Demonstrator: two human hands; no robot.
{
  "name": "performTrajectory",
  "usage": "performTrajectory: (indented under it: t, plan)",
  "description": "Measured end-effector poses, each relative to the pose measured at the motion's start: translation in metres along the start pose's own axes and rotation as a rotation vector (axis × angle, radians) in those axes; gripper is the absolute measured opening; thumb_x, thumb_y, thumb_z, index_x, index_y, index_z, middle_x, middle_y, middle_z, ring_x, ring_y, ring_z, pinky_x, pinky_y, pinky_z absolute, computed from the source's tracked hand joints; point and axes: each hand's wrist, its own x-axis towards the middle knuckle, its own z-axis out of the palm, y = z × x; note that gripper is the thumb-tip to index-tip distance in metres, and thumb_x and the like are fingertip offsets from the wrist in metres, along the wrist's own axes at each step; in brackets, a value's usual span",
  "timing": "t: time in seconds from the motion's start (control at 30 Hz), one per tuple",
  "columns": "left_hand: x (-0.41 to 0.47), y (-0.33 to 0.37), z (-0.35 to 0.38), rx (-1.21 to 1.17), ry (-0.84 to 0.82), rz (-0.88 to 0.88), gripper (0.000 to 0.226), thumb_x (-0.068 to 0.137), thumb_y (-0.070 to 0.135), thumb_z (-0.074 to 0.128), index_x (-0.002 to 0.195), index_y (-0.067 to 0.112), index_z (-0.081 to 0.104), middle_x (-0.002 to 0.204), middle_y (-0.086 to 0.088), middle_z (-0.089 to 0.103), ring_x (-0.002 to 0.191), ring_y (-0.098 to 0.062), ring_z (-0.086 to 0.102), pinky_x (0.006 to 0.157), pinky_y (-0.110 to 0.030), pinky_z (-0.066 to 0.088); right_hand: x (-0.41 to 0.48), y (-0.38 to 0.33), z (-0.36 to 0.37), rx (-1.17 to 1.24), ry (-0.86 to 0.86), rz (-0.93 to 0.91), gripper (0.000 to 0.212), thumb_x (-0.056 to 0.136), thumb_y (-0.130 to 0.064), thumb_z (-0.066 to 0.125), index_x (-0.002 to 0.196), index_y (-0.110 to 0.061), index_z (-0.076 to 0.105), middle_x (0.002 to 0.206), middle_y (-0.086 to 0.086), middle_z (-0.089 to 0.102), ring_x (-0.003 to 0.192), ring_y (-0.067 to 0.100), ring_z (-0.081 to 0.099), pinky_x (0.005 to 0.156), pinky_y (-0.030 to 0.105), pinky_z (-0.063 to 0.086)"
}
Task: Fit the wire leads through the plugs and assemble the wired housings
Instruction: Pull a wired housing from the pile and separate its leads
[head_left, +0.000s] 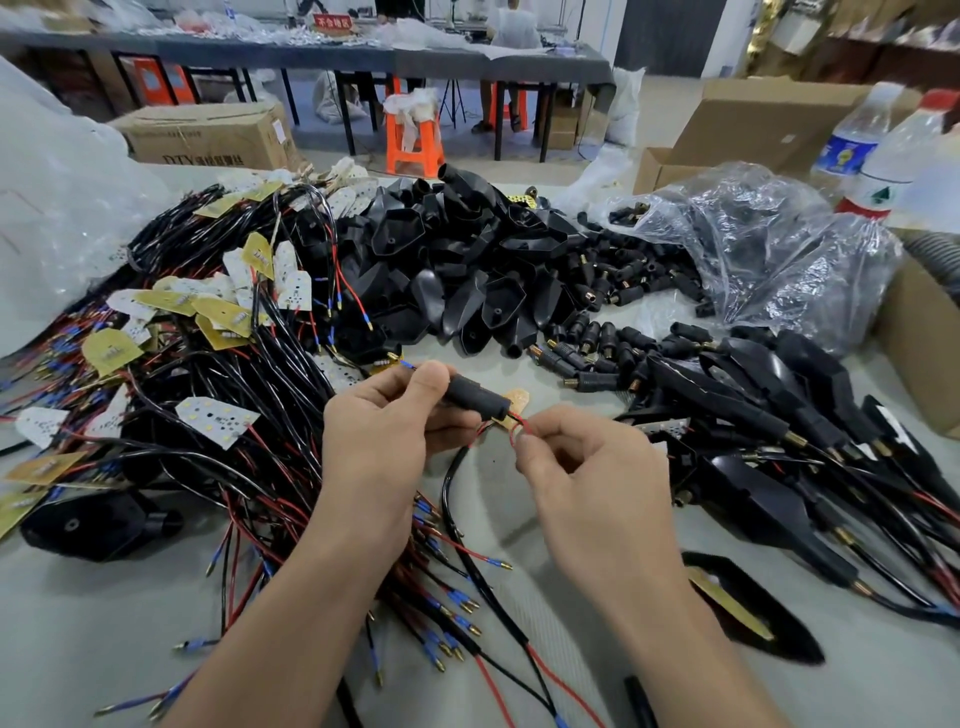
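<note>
My left hand (387, 423) grips a black cylindrical plug (475, 399) at its left end, above the table's middle. A blue-tipped lead (408, 364) sticks out past my left fingers. My right hand (587, 462) pinches the red wire lead (519, 428) where it enters the plug's right end. A small yellow circuit board (517, 401) shows just behind the plug. The black cable (452, 480) from the leads loops down between my hands.
A tangle of wired boards (208, 332) fills the left. Black housings (457, 270) are heaped behind, loose plugs (613, 291) spill from a plastic bag (769, 244), and assembled housings (779, 431) lie right. Two bottles (883, 156) and cardboard boxes (924, 343) stand far right.
</note>
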Motion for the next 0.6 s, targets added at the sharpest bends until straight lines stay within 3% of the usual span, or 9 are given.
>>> performTrajectory:
  t: [0.17, 0.3, 0.37, 0.43, 0.5, 0.6]
  plan:
    - [-0.001, -0.004, 0.000, 0.078, -0.097, -0.023, 0.031, 0.099, 0.012, 0.065, 0.071, 0.017, 0.078, 0.072, -0.017, 0.075, 0.059, -0.022, 0.073, 0.056, -0.025, 0.059, 0.001, 0.008, 0.001, -0.155, 0.008, -0.044, 0.022, 0.091, -0.021, 0.059, 0.072, -0.025, 0.049, 0.057, 0.002, 0.045, 0.051, 0.020, 0.041, 0.047, 0.030, 0.028]
    - [-0.001, -0.005, -0.002, 0.115, -0.126, -0.004, 0.020, 0.098, 0.012, 0.067, 0.081, 0.009, 0.076, 0.076, -0.020, 0.076, 0.063, -0.025, 0.075, 0.057, -0.026, 0.059, 0.003, 0.007, -0.003, -0.250, 0.007, -0.026, 0.018, 0.090, -0.033, 0.070, 0.077, -0.025, 0.062, 0.053, -0.006, 0.052, 0.053, 0.016, 0.047, 0.052, 0.031, 0.038]
    - [0.000, -0.005, -0.003, 0.103, -0.101, -0.010, 0.020, 0.099, 0.012, 0.066, 0.083, 0.007, 0.077, 0.075, -0.020, 0.076, 0.061, -0.022, 0.074, 0.055, -0.024, 0.058, 0.005, 0.006, -0.006, -0.153, 0.055, 0.004, 0.020, 0.086, -0.040, 0.077, 0.072, -0.028, 0.068, 0.052, -0.013, 0.055, 0.050, 0.010, 0.049, 0.048, 0.019, 0.034]
    - [0.002, -0.004, -0.003, 0.061, -0.063, -0.019, 0.022, 0.100, 0.013, 0.063, 0.085, 0.004, 0.076, 0.077, -0.018, 0.077, 0.058, -0.018, 0.073, 0.054, -0.023, 0.058, 0.005, 0.004, -0.009, -0.024, 0.101, 0.039, 0.019, 0.080, -0.045, 0.080, 0.070, -0.032, 0.071, 0.053, -0.017, 0.058, 0.048, 0.005, 0.051, 0.049, 0.016, 0.037]
    - [0.003, -0.003, -0.004, 0.015, -0.030, -0.029, 0.023, 0.101, 0.013, 0.063, 0.084, 0.002, 0.076, 0.080, -0.017, 0.078, 0.058, -0.017, 0.073, 0.054, -0.022, 0.057, 0.004, 0.001, -0.007, -0.012, 0.057, 0.030, 0.015, 0.076, -0.044, 0.081, 0.075, -0.033, 0.072, 0.057, -0.015, 0.062, 0.051, 0.006, 0.054, 0.049, 0.016, 0.039]
    - [0.003, -0.002, -0.005, -0.018, -0.010, -0.039, 0.029, 0.100, 0.014, 0.064, 0.074, 0.009, 0.078, 0.079, -0.019, 0.077, 0.056, -0.018, 0.072, 0.052, -0.022, 0.057, 0.000, -0.002, -0.001, -0.052, 0.006, -0.050, 0.011, 0.080, -0.032, 0.080, 0.081, -0.031, 0.068, 0.063, -0.014, 0.064, 0.058, 0.010, 0.058, 0.057, 0.028, 0.047]
